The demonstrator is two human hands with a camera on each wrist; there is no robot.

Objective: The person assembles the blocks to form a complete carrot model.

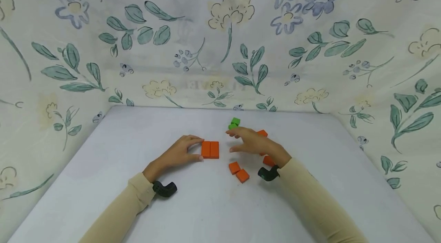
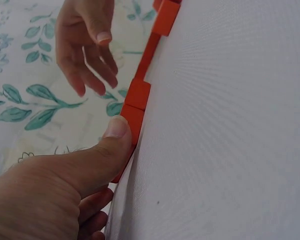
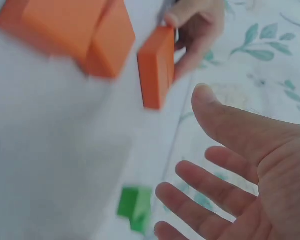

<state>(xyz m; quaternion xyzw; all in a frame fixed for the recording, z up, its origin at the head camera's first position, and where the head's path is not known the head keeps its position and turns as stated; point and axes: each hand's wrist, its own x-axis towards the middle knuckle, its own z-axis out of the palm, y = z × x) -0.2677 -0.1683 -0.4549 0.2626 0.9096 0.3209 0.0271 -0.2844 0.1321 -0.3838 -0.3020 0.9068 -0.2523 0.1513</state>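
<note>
Two orange blocks (image 1: 210, 150) lie side by side, touching, on the white table. My left hand (image 1: 177, 154) grips the left one of the pair, thumb at its near edge and a fingertip at its far edge. The thumb (image 2: 115, 137) presses on the orange side in the left wrist view. To the right of the pair, my right hand (image 1: 253, 141) hovers with spread fingers and holds nothing. Small green blocks (image 1: 235, 121) sit just beyond its fingertips. More orange blocks (image 1: 263, 133) are partly hidden behind that hand and wrist.
Two loose orange blocks (image 1: 242, 176) lie nearer to me, right of the pair. Another orange block (image 1: 269, 161) is beside the right wrist. A flowered cloth (image 1: 220, 55) hangs behind the white table (image 1: 206, 212) and along its sides.
</note>
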